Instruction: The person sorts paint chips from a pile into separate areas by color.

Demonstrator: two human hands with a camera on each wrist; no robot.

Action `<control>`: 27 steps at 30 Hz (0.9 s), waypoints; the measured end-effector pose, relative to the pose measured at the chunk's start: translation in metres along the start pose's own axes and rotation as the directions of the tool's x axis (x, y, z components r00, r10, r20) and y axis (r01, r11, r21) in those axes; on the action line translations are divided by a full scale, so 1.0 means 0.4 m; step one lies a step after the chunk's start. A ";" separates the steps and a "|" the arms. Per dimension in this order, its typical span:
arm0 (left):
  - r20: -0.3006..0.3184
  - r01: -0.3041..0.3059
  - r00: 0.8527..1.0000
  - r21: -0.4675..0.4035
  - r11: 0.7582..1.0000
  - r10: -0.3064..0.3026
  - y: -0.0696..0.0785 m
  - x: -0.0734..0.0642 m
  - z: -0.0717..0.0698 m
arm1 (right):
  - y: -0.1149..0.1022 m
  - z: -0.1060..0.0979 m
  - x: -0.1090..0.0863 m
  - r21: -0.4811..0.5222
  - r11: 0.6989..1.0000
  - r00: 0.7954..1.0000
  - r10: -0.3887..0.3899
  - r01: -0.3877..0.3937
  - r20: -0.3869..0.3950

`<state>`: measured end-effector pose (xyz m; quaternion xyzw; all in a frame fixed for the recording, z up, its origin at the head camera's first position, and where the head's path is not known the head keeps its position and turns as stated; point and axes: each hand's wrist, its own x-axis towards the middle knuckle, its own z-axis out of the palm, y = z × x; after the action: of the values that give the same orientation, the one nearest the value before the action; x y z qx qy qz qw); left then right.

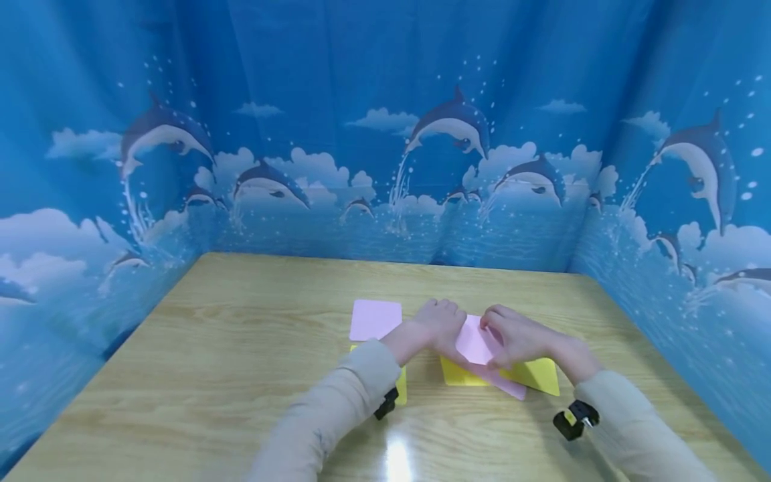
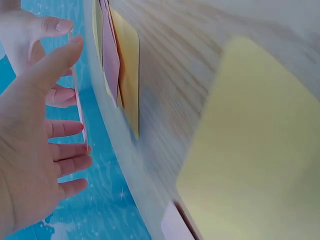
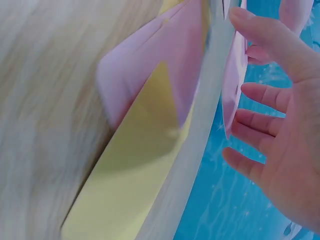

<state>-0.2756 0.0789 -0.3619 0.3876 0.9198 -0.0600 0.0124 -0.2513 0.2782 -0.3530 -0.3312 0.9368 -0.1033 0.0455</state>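
A pink paper card (image 1: 474,341) is held up off the table between both hands. My left hand (image 1: 442,328) grips its left side, and in the left wrist view the card (image 2: 77,95) shows edge-on between thumb and fingers. My right hand (image 1: 521,336) pinches the opposite side; in the right wrist view the thumb lies near the card's top (image 3: 234,75), the fingers along its far face. Beneath the hands lie overlapping cards: a pink one (image 1: 498,381) and yellow ones (image 1: 536,375), some with raised or bent parts.
Left of the hands, another pink card (image 1: 375,320) lies flat on the wooden table (image 1: 241,348). Nearer the front is a yellow card (image 1: 402,388), partly hidden by the left forearm. A blue dolphin-print curtain (image 1: 331,134) surrounds the table's back and sides.
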 end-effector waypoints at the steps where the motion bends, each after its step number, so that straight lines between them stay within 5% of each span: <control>1: 0.002 0.002 1.000 -0.002 1.000 -0.002 -0.008 -0.007 -0.002 | -0.005 -0.001 0.007 0.004 1.000 1.000 -0.002 0.002 0.002; 11: -0.004 0.019 1.000 -0.035 0.999 -0.019 -0.096 -0.081 0.001 | -0.060 0.001 0.087 0.027 0.999 0.999 -0.044 0.044 -0.002; 27: -0.104 0.019 0.994 -0.029 0.999 -0.022 -0.210 -0.168 0.030 | -0.115 0.015 0.175 -0.001 0.995 0.993 -0.102 0.102 -0.053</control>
<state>-0.2889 -0.0286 -0.3606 0.3806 0.9238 -0.0269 -0.0306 -0.2767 0.1980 -0.3496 -0.3757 0.9194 -0.1153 0.0158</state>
